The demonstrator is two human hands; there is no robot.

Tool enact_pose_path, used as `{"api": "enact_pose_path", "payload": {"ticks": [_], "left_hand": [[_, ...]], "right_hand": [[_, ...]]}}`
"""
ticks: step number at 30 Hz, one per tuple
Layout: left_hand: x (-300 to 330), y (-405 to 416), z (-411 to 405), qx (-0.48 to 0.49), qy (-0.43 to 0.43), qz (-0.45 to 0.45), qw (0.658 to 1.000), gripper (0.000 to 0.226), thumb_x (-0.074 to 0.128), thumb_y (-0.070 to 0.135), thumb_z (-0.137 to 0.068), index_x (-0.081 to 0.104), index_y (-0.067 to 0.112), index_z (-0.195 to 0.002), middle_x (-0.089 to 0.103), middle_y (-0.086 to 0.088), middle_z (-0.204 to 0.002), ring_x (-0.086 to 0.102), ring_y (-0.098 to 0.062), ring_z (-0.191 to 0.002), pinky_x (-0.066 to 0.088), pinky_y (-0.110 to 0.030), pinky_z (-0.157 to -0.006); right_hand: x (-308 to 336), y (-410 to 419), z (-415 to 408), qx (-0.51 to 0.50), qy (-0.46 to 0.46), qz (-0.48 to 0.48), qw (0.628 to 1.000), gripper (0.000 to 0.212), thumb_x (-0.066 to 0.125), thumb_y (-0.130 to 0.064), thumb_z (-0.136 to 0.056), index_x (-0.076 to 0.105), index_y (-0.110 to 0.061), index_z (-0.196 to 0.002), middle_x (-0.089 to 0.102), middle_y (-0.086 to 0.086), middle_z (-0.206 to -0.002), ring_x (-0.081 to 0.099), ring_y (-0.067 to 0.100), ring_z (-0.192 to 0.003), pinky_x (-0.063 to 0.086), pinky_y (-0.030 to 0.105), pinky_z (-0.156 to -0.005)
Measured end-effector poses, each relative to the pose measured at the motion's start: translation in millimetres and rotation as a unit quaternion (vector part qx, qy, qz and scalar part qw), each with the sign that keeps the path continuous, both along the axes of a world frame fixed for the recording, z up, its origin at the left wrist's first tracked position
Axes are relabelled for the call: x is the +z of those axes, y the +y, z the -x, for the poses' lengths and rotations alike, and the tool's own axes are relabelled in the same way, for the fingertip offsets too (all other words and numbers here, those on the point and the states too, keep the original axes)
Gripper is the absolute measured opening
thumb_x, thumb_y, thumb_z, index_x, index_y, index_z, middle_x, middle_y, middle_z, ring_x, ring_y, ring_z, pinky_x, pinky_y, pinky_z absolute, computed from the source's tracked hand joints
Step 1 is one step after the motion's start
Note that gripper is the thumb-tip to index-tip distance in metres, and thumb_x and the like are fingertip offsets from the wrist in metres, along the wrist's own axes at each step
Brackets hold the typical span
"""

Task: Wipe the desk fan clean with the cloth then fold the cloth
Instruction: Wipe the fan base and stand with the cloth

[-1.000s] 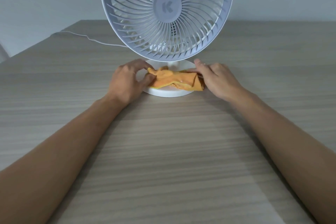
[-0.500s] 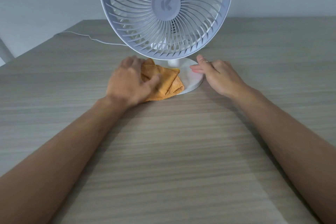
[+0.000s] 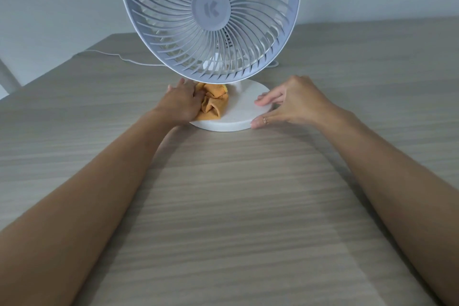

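Note:
The white desk fan (image 3: 211,11) stands on the wooden desk, its round grille facing me and its flat round base (image 3: 238,113) in front. A bunched orange cloth (image 3: 213,104) lies on the left part of the base. My left hand (image 3: 182,100) holds the cloth down there, fingers reaching under the grille; its thumb is hidden in the folds. My right hand (image 3: 290,103) rests on the right edge of the base, fingers straight on top and thumb along the rim.
The fan's white cord (image 3: 119,57) runs left across the back of the desk (image 3: 236,206). The desk's left edge slants away at the far left, with a pale wall behind.
My left hand has slid the cloth from the middle of the base to its left rear. My right hand let go of the cloth and settled on the base's right rim.

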State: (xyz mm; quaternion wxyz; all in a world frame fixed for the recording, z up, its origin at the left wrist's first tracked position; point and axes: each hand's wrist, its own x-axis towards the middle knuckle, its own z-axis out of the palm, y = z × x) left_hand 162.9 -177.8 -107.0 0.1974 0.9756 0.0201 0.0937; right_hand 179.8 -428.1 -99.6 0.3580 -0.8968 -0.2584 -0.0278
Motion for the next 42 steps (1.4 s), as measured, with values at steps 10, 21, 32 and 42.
{"api": "enact_pose_path", "payload": {"ticks": [10, 21, 32, 42], "left_hand": [[4.8, -11.2, -21.8, -0.050, 0.055, -0.050, 0.996, 0.042, 0.026, 0.025, -0.105, 0.047, 0.013, -0.139, 0.032, -0.010, -0.156, 0.026, -0.029, -0.141, 0.017, -0.035, -0.114], [-9.7, -17.8, 4.9, -0.119, 0.070, -0.146, 0.980, 0.092, 0.004, 0.062, -0.077, 0.024, 0.012, -0.152, 0.012, -0.007, -0.163, 0.002, -0.023, -0.151, 0.002, -0.042, -0.122], [-16.8, -51.9, 40.3, -0.125, 0.015, -0.059, 0.990, 0.060, 0.024, 0.041, -0.103, 0.012, 0.014, -0.155, 0.008, -0.003, -0.164, 0.000, -0.018, -0.151, -0.003, -0.032, -0.122], [-9.0, 17.0, 40.0, 0.074, -0.085, 0.200, 0.973, 0.040, 0.046, 0.036, -0.097, 0.053, 0.021, -0.133, 0.057, -0.008, -0.137, 0.050, -0.026, -0.127, 0.035, -0.029, -0.097]], "right_hand": [[-3.0, 0.3, -2.3, -0.001, -0.002, -0.046, 0.999, 0.070, 0.094, -0.052, -0.033, 0.080, -0.018, -0.092, 0.077, -0.005, -0.101, 0.070, -0.005, -0.092, 0.051, 0.023, -0.100], [-4.0, -0.6, 7.1, -0.016, -0.043, -0.030, 0.998, 0.065, 0.094, -0.052, -0.042, 0.080, -0.017, -0.096, 0.077, -0.005, -0.102, 0.071, -0.003, -0.092, 0.053, 0.022, -0.096], [-3.8, -4.5, 1.8, -0.016, -0.041, -0.004, 0.999, 0.051, 0.091, -0.014, -0.059, 0.076, -0.011, -0.108, 0.075, 0.004, -0.109, 0.068, 0.003, -0.099, 0.045, 0.011, -0.096], [7.0, 2.4, 25.0, -0.048, -0.072, -0.074, 0.994, 0.021, 0.061, -0.019, -0.090, 0.071, -0.026, -0.107, 0.074, -0.007, -0.108, 0.065, -0.012, -0.089, 0.044, 0.005, -0.078]]}}
